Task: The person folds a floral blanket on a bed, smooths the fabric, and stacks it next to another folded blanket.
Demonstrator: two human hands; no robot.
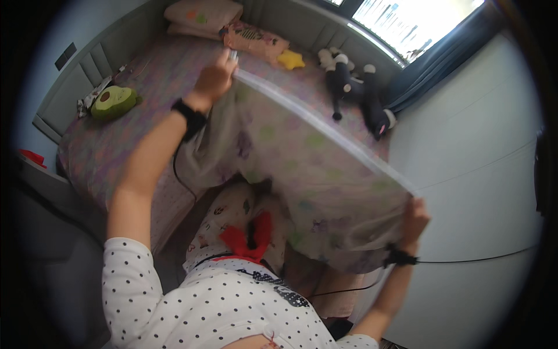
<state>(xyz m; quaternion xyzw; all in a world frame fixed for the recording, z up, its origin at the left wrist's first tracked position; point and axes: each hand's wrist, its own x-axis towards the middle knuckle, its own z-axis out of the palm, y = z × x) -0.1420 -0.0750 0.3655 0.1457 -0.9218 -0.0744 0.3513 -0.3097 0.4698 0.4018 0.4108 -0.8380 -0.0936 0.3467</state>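
A large thin bedding cloth (296, 151), greyish with green and purple blotches, hangs spread out in front of me. Its white edge band (325, 123) is pulled taut in a slanting line from upper left to lower right. At the upper left end, my left hand (215, 78) is closed on the edge; a small pale piece shows at its fingertips. My right hand (414, 220) grips the other end, lower and nearer the wall. The cloth's lower part drapes in folds over the bed's near side, by my legs. Each wrist wears a black band.
The bed (157, 64) has a pinkish patterned sheet. On it lie an avocado plush (114, 103), a yellow star cushion (290, 59), pillows (203, 14) and dark plush toys (349, 87). A white wall (482, 134) stands close on the right, with a dark curtain (436, 58). Black cables trail from my wrists.
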